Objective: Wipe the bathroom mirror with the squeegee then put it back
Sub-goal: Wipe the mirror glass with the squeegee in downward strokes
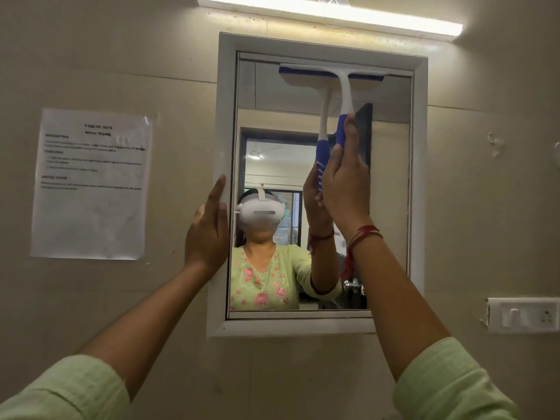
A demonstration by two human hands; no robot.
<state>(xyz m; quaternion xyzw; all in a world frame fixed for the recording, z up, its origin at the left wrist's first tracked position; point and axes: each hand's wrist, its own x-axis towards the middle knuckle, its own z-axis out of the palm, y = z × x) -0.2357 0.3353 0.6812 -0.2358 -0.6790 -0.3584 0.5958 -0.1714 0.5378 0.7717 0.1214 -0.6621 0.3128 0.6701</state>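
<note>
The right hand point(344, 183) has its fingers wrapped round the blue grip of the light, stiff white-and-blue plastic squeegee point(342, 86), blade at the white-framed rectangular wall mirror point(394, 183)'s top edge, while the left hand point(207, 228), fingers together, steadies its left frame.

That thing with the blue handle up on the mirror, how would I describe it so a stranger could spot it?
Find the white-framed mirror on the beige wall, under the strip light. At the top of its glass sits the squeegee, held in the right hand. It is T-shaped: a wide blue-and-white blade and a white neck running down to a blue grip.
</note>
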